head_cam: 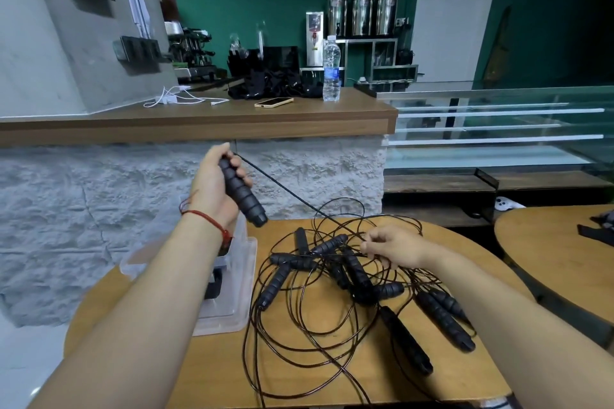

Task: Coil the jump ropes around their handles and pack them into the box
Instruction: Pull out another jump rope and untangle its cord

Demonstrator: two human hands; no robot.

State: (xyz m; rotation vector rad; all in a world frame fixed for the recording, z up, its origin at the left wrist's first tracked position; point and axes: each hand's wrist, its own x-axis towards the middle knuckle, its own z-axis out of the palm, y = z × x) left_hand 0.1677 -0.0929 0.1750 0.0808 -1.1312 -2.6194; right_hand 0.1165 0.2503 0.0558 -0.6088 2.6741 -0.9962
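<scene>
We're in a café here: espresso machine [191, 50] and three steel urns [362, 13] behind the wooden counter [199, 118], glass display case [498, 119] alongside.

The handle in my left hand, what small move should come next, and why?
Probably pull its cord clear of the tangle with the right hand before winding: the left hand grips the raised handle, whose cord runs down into that tangle.

Ribbed matt black handles [327, 247], glossy thin cords [299, 342], clear plastic box [232, 309], wood-grain table [332, 382].
</scene>
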